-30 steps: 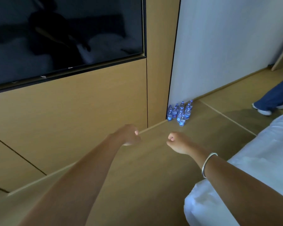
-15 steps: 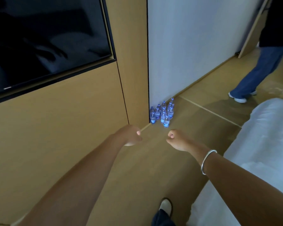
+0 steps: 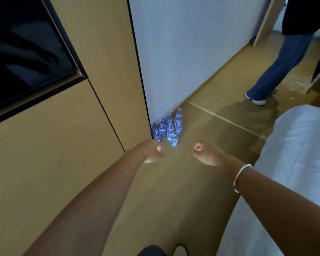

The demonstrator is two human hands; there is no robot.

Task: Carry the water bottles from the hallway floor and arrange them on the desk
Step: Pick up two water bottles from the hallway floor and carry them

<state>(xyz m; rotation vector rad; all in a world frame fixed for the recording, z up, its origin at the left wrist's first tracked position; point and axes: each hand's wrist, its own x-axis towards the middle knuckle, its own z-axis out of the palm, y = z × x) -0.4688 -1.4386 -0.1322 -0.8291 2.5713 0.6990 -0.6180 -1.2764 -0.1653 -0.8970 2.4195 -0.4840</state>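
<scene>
From my head camera, the water bottles (image 3: pixel 167 127) stand upright in a tight cluster on the hallway floor (image 3: pixel 201 137), tucked against the corner where the wood panel (image 3: pixel 107 52) meets the white wall (image 3: pixel 192 43), straight ahead and just beyond my knuckles. My left hand (image 3: pixel 150 151) and my right hand (image 3: pixel 208 154) are both curled into loose fists holding nothing. The left looks nearer the cluster, the nearest bottle just past it, so I judge it reaches first, downward and forward.
</scene>
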